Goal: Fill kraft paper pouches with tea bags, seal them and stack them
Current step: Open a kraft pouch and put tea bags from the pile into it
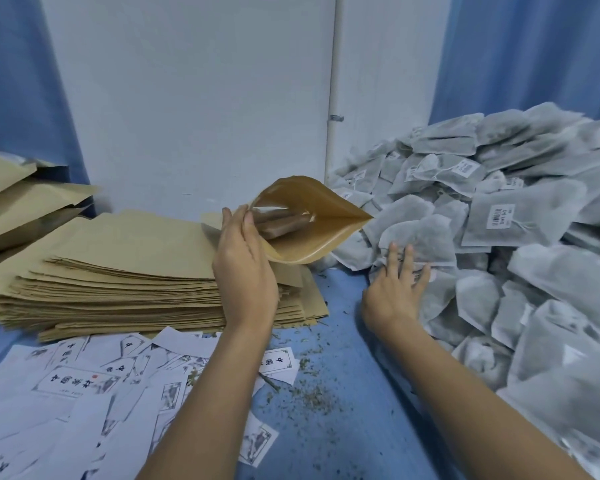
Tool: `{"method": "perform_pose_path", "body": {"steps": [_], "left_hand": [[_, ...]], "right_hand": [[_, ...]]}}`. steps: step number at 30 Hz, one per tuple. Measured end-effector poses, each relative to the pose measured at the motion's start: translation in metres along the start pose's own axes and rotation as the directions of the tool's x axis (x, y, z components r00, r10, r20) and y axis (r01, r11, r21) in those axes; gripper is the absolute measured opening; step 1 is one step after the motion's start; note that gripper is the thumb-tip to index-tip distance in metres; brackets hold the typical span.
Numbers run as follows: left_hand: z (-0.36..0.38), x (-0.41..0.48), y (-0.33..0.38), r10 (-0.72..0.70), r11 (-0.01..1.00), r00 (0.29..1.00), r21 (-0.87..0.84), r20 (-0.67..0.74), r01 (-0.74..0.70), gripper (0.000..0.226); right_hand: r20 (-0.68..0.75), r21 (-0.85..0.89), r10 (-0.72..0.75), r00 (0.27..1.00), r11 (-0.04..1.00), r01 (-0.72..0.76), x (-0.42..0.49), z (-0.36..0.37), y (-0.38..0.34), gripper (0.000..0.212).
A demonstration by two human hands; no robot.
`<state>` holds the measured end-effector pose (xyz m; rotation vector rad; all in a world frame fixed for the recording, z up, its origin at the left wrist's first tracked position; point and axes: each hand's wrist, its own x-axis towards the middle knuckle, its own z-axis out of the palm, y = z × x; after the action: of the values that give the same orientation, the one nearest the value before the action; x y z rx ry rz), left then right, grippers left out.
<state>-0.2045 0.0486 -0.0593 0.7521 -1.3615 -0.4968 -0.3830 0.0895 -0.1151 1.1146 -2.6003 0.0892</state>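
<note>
Soft, even, cool light fills the scene, giving everything a bluish cast. Shadows are faint, only a thin dark line under the pouch stack (118, 282) and the tea bags (499, 237). No glare shows. The wide lens bends the wall (187, 98) and stretches the corners. Bags at the lower right smear into blur; the centre stays fairly sharp.

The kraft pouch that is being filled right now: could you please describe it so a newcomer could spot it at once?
Start at the flat stack of kraft pouches on the blue table's left half. At its right end, the left hand holds one pouch up. Unlike the flat ones, its mouth gapes open toward the tea bag heap.
</note>
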Motion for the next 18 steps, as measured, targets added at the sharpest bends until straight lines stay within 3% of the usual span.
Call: {"method": "perform_pose_path", "body": {"steps": [5,10,12,14,18], "left_hand": [[-0.004,0.003,-0.003,-0.009,1.0,0.999,-0.02,-0.035,0.008,0.037],[-0.01,0.009,-0.006,-0.04,0.999,0.997,-0.031,-0.061,0.038,0.038],[-0.012,0.011,-0.008,-0.046,0.999,0.996,-0.032,-0.072,0.044,0.039],[-0.014,0.012,-0.009,-0.045,0.999,0.996,-0.031,-0.08,0.043,0.039],[-0.017,0.014,-0.012,-0.044,0.999,0.995,-0.023,-0.094,0.042,0.038]], "right_hand": [[-0.28,0.16,-0.028,0.959,0.984,0.076,-0.009,-0.011,-0.011,0.053],[-0.62,0.393,0.015,0.784,0.871,0.294,-0.02,-0.025,-0.031,0.036],[-0.609,0.497,0.034,0.792,0.795,0.347,-0.023,-0.026,-0.036,0.027],[-0.513,0.598,0.001,0.858,0.718,0.357,-0.024,-0.02,-0.038,0.027],[-0.328,0.62,-0.078,0.941,0.734,0.277,-0.022,-0.01,-0.036,0.053]]}}
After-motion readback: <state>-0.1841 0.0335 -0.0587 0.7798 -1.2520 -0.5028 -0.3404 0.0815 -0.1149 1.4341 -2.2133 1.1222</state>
